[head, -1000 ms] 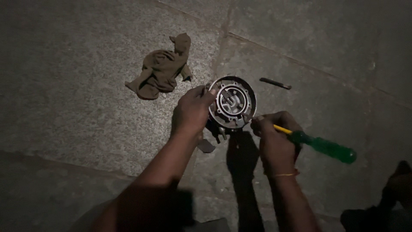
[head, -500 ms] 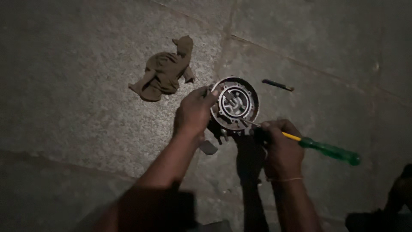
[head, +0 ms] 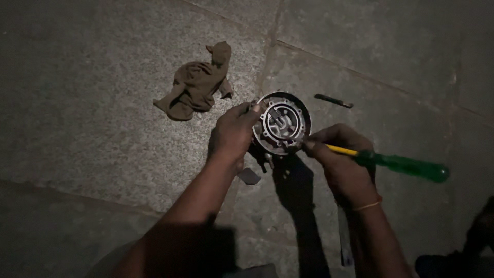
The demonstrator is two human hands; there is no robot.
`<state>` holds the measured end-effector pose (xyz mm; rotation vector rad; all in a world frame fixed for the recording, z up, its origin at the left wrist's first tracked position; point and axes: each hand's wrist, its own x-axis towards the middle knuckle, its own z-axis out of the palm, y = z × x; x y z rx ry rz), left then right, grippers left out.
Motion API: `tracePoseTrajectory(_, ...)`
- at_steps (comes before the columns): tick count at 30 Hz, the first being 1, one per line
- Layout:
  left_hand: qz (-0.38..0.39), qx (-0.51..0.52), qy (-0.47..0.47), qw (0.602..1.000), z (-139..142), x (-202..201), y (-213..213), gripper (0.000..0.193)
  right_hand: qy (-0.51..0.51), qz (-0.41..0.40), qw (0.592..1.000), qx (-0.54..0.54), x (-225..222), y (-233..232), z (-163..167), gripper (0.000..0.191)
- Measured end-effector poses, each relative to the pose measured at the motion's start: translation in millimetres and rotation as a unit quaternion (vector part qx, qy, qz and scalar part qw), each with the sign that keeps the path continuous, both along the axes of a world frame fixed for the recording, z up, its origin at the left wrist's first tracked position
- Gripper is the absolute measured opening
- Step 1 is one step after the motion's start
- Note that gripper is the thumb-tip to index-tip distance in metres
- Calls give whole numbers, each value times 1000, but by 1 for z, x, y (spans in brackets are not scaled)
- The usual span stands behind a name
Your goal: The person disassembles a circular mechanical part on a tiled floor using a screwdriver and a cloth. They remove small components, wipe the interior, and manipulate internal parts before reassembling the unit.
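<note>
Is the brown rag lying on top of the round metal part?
No, the rag lies on the floor, apart from the round part held by the left hand.

A brown rag (head: 197,85) lies crumpled on the stone floor (head: 92,128) — up and to the left of the left hand. A small dark stick (head: 334,101) lies flat past the right hand, a bit to the right. A little flat scrap (head: 249,176) sits just below the left hand — near the wrist.
</note>
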<state>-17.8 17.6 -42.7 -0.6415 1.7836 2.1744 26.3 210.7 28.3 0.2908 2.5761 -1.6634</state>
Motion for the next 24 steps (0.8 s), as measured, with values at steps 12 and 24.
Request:
tracePoseTrajectory(12, 2, -14, -13, 1000, 8, -2, -1, 56, -17, 131, 972, 195, -14, -13, 20, 18)
tracePoseTrajectory(24, -13, -28, 12, 999, -3, -1, -2, 44, 82, 312, 897, 302, -44, -16, 14, 13)
